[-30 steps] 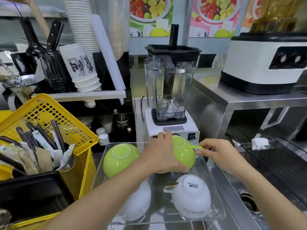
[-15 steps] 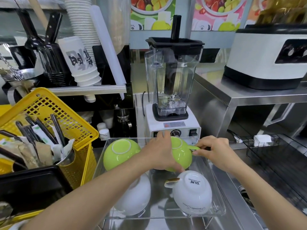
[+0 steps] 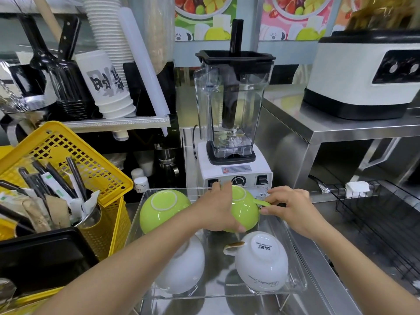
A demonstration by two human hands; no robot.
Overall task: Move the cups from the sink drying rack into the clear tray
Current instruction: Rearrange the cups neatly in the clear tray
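Note:
The clear tray (image 3: 297, 272) sits low in the middle of the head view and holds several upside-down cups. At its far right an upturned green cup (image 3: 244, 209) is gripped by both hands: my left hand (image 3: 219, 211) wraps its left side, and my right hand (image 3: 287, 209) pinches its handle. A second green cup (image 3: 162, 209) lies inverted at the far left. Two white cups rest nearer me, one (image 3: 181, 270) partly hidden under my left forearm, the other (image 3: 261, 261) with its handle pointing left. The black wire drying rack (image 3: 381, 220) over the sink is at the right.
A blender (image 3: 234, 133) stands just behind the tray. A yellow basket (image 3: 95, 176) with straws and utensils and a black tray (image 3: 43, 258) crowd the left. A steel shelf with a white machine (image 3: 363, 76) overhangs the right. Stacked paper cups (image 3: 106, 87) lean at back left.
Both hands and the green cup have stayed at the tray's far right corner, barely shifting. The camera has tilted slightly, so the scene sits a little lower in view.

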